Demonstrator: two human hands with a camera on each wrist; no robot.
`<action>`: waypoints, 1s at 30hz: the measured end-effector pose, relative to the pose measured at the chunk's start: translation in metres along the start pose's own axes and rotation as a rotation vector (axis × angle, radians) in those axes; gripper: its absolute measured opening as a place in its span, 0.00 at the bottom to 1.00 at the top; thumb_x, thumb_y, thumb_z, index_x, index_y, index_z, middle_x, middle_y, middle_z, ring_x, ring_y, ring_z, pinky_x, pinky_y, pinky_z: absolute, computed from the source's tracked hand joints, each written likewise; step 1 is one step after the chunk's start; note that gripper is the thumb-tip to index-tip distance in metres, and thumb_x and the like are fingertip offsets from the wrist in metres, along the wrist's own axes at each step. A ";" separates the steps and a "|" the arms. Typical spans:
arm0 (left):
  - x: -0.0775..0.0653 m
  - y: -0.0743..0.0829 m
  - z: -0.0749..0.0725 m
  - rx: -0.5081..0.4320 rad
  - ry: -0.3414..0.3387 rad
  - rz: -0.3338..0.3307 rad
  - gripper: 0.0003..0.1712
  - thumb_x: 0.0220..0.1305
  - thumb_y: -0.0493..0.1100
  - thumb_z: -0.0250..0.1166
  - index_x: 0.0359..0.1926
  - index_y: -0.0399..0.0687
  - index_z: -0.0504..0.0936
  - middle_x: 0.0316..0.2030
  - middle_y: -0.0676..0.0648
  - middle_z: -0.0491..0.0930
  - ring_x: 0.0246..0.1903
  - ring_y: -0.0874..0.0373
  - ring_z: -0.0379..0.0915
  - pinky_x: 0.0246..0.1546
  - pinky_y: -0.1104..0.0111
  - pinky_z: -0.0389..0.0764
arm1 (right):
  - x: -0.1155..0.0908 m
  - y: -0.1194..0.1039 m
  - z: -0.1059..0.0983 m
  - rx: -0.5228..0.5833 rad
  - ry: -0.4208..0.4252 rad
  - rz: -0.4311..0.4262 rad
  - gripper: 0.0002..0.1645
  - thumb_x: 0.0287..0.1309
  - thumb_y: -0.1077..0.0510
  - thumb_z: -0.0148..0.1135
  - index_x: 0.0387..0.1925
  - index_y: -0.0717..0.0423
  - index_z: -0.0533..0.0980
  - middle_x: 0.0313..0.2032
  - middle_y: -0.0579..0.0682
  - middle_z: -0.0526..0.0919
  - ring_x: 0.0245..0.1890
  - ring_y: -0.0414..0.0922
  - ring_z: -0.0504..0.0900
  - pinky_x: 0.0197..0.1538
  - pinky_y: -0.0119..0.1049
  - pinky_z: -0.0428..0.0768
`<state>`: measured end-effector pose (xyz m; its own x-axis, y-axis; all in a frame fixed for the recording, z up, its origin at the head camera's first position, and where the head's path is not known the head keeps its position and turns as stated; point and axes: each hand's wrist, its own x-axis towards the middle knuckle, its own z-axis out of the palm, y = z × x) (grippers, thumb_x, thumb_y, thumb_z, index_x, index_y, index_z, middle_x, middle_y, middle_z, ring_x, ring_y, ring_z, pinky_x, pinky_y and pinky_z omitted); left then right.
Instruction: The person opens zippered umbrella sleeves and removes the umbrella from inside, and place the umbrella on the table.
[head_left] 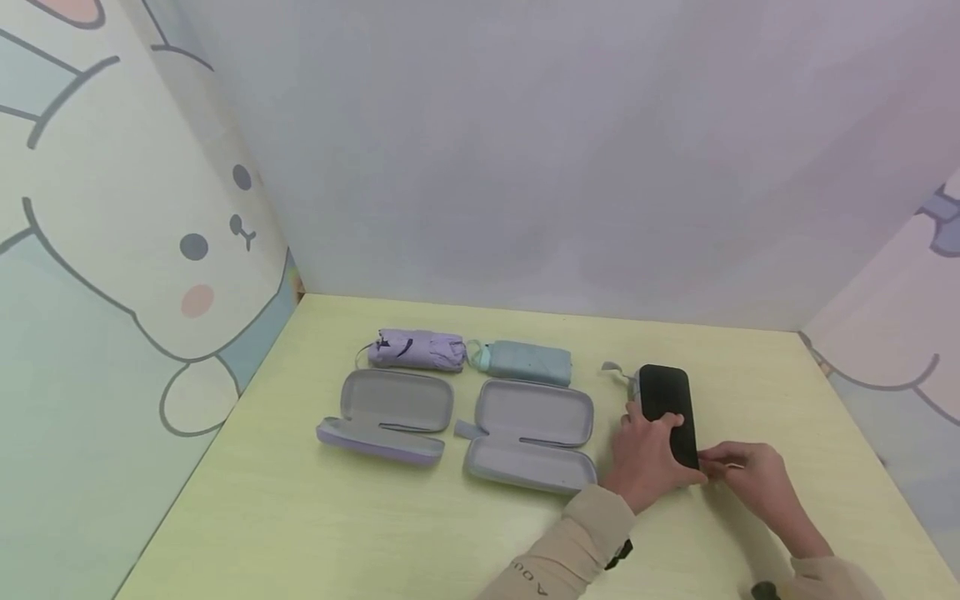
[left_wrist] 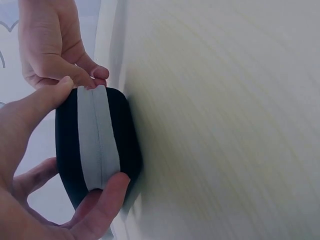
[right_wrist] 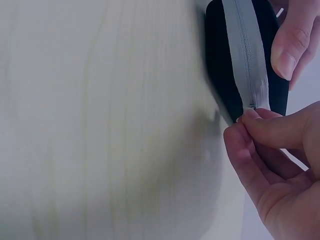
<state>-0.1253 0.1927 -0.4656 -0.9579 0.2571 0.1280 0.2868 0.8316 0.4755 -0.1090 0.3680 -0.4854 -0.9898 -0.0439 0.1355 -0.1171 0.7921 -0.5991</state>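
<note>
A black zippered case [head_left: 663,390] lies on the right part of the table, its grey zipper band [left_wrist: 97,140] running along the side. My left hand [head_left: 647,458] grips this case, thumb on one side and fingers round the other. At the near right corner, my right hand [head_left: 757,485] pinches the zipper pull between thumb and fingers. The slider [right_wrist: 252,106] just shows above the fingertips in the right wrist view, where the zipper teeth are closed behind it. The pull itself is mostly hidden by the fingers. A grey strap [head_left: 612,367] sticks out at the case's far left.
Left of the case lie two unfolded grey-lined cases, one purple outside [head_left: 397,400] and one grey [head_left: 534,412]. Behind them lie a folded purple umbrella [head_left: 420,350] and a folded blue-green umbrella [head_left: 528,362]. Walls border the table [head_left: 337,533] at the back and sides.
</note>
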 end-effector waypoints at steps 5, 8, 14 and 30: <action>-0.002 -0.001 -0.001 -0.020 0.007 0.016 0.41 0.32 0.70 0.75 0.53 0.71 0.78 0.47 0.49 0.69 0.36 0.62 0.67 0.27 0.75 0.66 | -0.005 -0.002 0.000 0.017 -0.018 -0.006 0.06 0.45 0.70 0.69 0.27 0.59 0.85 0.25 0.51 0.85 0.25 0.31 0.79 0.25 0.28 0.75; -0.002 -0.002 -0.001 -0.039 0.008 0.019 0.41 0.32 0.69 0.75 0.53 0.70 0.78 0.47 0.48 0.70 0.37 0.62 0.68 0.27 0.76 0.66 | -0.007 -0.003 0.000 0.035 -0.028 -0.011 0.06 0.45 0.70 0.69 0.27 0.59 0.85 0.25 0.53 0.85 0.26 0.31 0.79 0.26 0.28 0.76; -0.002 -0.002 0.001 -0.039 0.024 0.028 0.41 0.31 0.70 0.75 0.53 0.69 0.78 0.47 0.48 0.69 0.36 0.62 0.67 0.26 0.76 0.65 | -0.009 -0.003 0.001 0.044 0.002 -0.034 0.10 0.42 0.75 0.67 0.26 0.60 0.85 0.24 0.49 0.85 0.24 0.30 0.78 0.24 0.27 0.75; 0.001 0.000 0.003 0.010 0.041 0.034 0.45 0.28 0.76 0.71 0.52 0.68 0.77 0.48 0.47 0.67 0.35 0.63 0.68 0.26 0.78 0.66 | -0.020 -0.006 -0.001 0.017 -0.014 0.074 0.06 0.44 0.71 0.69 0.27 0.61 0.84 0.23 0.51 0.85 0.23 0.30 0.78 0.24 0.28 0.74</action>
<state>-0.1259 0.1943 -0.4683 -0.9475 0.2650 0.1791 0.3188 0.8279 0.4614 -0.0883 0.3648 -0.4841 -0.9969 0.0061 0.0789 -0.0444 0.7828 -0.6208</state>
